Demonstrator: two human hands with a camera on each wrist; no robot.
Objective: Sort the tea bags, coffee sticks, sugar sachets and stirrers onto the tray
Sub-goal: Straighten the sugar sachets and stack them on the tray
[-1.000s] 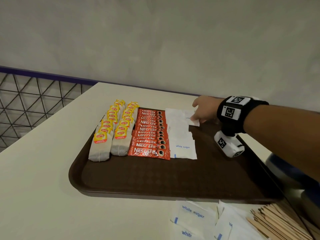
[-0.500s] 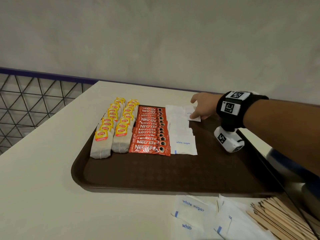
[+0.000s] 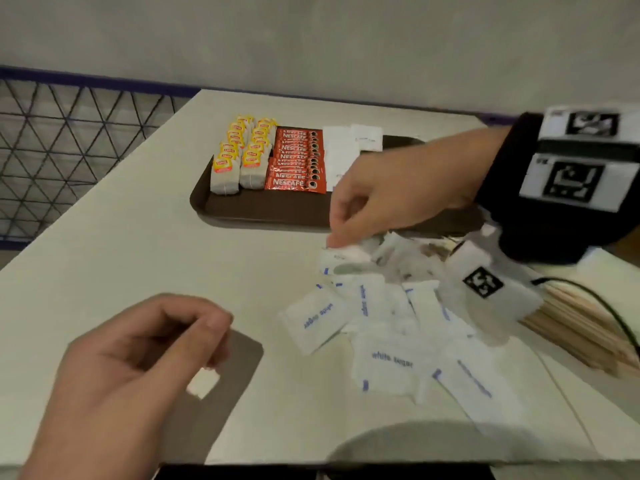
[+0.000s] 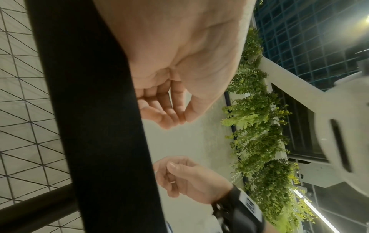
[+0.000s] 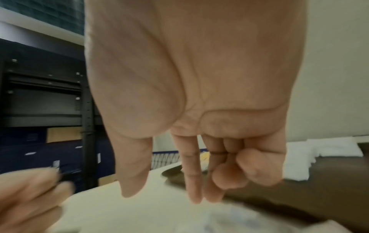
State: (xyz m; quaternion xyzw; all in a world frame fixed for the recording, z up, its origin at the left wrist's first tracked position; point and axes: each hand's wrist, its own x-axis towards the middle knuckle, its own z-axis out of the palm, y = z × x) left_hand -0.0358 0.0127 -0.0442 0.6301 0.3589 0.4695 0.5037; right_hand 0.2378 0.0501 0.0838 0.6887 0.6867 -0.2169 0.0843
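Pinch one white paper sugar sachet (image 3: 346, 259) at pile's 11 o'clock edge w/ empty, loosely curled right hand (image 3: 391, 195), lift clear, keeping loosely curled, empty left hand (image 3: 131, 355) off loose heap.

The tray (image 3: 242, 211) looks like matt brown plastic with a fine texture. The coffee sticks (image 3: 298, 161) have glossy red wrappers. The sugar sachets (image 3: 391, 362) are matt white paper, the stirrers (image 3: 581, 327) pale bare wood. The table (image 3: 138, 244) is smooth, matt cream. The tea bags (image 3: 225, 174) look like soft paper.
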